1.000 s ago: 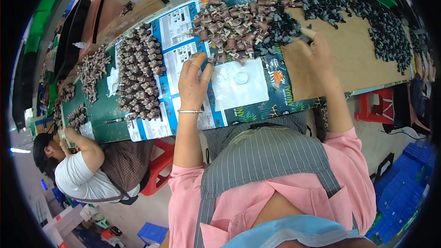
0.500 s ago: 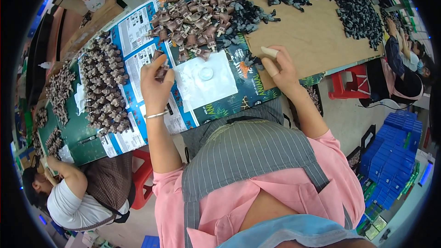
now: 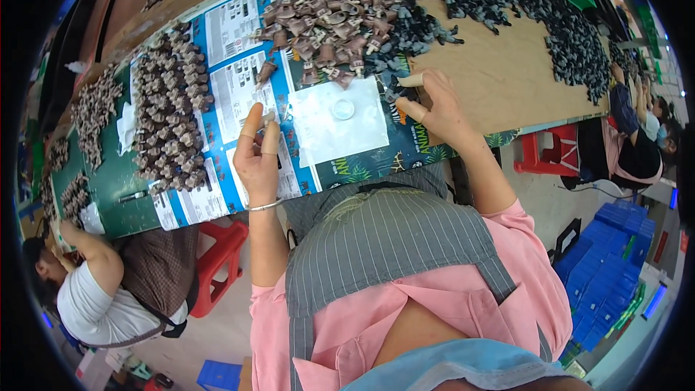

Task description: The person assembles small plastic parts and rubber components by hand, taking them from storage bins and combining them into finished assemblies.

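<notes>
My left hand (image 3: 257,166) is raised over the printed sheets, thumb and finger pinching a small pale piece (image 3: 268,116) too small to name. Just beyond its fingertips a brown moulded plastic part (image 3: 266,71) lies alone on a sheet. My right hand (image 3: 443,110), with pale covers on its fingertips, has a dark grey figure part (image 3: 395,91) between thumb and forefinger, partly hidden. Between my hands lies a white sheet (image 3: 318,130) bearing a small round clear dish (image 3: 342,108). Behind it is a heap of brown parts (image 3: 326,25).
Dark grey figure parts (image 3: 579,51) are heaped along brown paper (image 3: 507,65) on the right. Rows of brown-and-grey figures (image 3: 170,116) stand on the left. A co-worker (image 3: 108,289) sits at far left; others are at far right. Red stools (image 3: 546,152) and blue crates (image 3: 604,246) stand on the floor.
My left hand has drawn back toward me, and the brown part that was by its fingers now lies apart on the sheet. My right hand stays near the dark part; the view has shifted slightly.
</notes>
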Demonstrator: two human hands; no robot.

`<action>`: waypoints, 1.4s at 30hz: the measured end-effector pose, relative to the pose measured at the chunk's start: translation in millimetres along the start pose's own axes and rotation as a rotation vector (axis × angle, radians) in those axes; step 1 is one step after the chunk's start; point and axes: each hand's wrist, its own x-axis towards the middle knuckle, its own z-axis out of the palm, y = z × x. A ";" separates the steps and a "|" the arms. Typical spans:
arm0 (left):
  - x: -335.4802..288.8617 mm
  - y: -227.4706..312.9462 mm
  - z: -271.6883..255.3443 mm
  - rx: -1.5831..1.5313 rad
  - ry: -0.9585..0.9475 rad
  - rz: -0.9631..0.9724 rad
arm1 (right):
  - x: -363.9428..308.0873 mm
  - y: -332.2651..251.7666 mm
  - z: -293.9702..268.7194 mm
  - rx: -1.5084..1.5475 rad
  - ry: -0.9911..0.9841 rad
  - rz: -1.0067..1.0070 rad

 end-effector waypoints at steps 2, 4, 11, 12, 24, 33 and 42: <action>-2.7 -0.7 -0.8 -0.136 0.004 -0.047 | 6.5 -3.3 1.5 -0.019 -0.092 0.037; -3.7 -4.1 -5.4 -0.135 0.005 -0.057 | 9.0 -1.3 2.9 -0.049 -0.179 0.084; -6.5 -17.8 -16.6 -0.165 -0.055 -0.127 | 15.1 -9.2 -11.9 0.102 -0.108 0.322; -4.8 -16.5 -15.8 -0.162 -0.065 -0.146 | 15.7 -7.1 -17.6 -0.010 -0.171 0.456; -0.6 -10.4 -33.6 -0.131 -0.167 -0.219 | -26.1 -12.1 -26.6 0.281 -0.162 0.421; -1.8 0.8 -37.0 -0.089 -0.326 -0.171 | -19.0 -13.0 -23.5 0.150 -0.148 0.380; -7.4 13.5 -33.1 0.259 -0.344 0.035 | -23.1 11.2 4.8 -0.190 -0.121 -0.161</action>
